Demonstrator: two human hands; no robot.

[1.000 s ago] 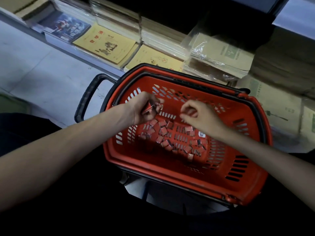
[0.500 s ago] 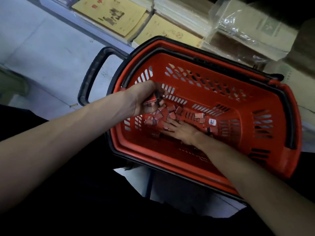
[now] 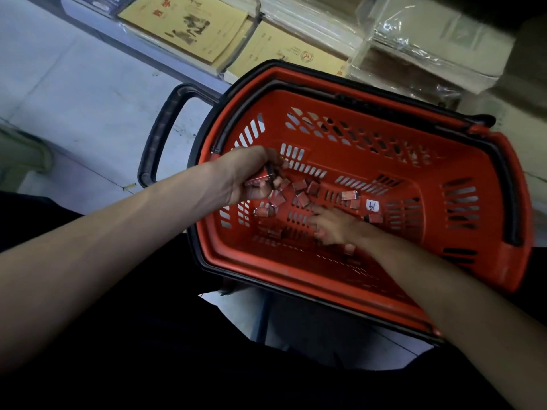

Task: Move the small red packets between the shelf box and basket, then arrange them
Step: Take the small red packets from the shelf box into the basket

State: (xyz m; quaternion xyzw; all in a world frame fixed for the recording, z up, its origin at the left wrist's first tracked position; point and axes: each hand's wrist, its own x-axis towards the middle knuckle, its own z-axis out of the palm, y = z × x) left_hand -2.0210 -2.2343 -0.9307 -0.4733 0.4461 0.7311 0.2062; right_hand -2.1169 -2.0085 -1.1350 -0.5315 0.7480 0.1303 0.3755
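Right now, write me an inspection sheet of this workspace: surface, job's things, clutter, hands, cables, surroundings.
Surface: pale floor beside and under the basket.
Job's things: red basket with a black pull handle; small red packets lie scattered loose on its bottom, not arranged.
Clutter: white tag with handwriting lies among the packets.
Hands: left hand grips a bunch of packets just inside the basket's left wall; right hand is low on the basket bottom among the packets, grip unclear.
Cables: nothing seen.
Surroundings: yellow booklets and plastic-wrapped stacks on the shelf behind the basket.
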